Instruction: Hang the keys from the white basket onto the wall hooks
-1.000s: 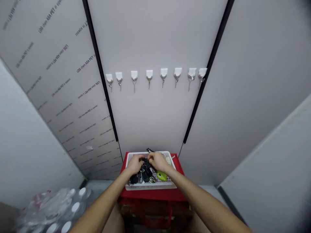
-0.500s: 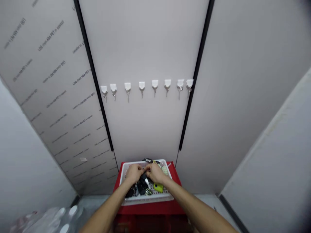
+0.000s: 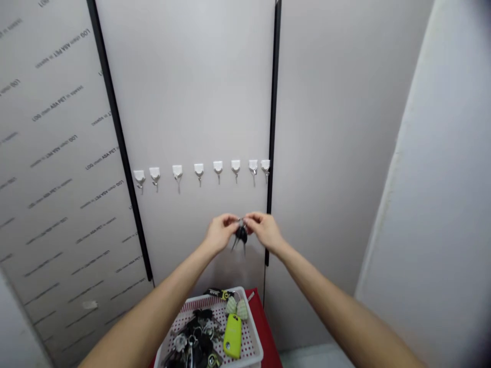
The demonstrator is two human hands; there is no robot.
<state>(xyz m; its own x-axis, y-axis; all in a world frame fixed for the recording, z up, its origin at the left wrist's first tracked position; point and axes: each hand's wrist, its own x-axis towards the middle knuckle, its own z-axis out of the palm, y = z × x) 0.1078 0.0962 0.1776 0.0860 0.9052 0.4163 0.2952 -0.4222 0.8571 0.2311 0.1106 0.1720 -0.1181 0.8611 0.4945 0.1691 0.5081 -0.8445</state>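
A small bunch of keys (image 3: 241, 235) with black heads hangs in front of the wall, held at its ring between my two hands. My left hand (image 3: 221, 232) pinches the ring from the left side. From the right, my right hand (image 3: 265, 230) pinches it too, fingertips close to those of the left. Below them stands a white perforated basket (image 3: 253, 332). In it lie a heap of keys and key rings (image 3: 195, 337), a yellow-green case-like object (image 3: 232, 336), a pale green checked bow (image 3: 237, 307) and a black and yellow strap (image 3: 220, 293).
A row of several white wall hooks (image 3: 218, 166) runs across the panel above my hands. Black vertical strips (image 3: 273, 102) edge the panel on both sides. The basket rests on a red surface (image 3: 264, 322) against the wall.
Both hands have risen out of the basket, lifting the bunch of keys to just below the hooks. The camera view has shifted, so the hooks appear lower and further left.
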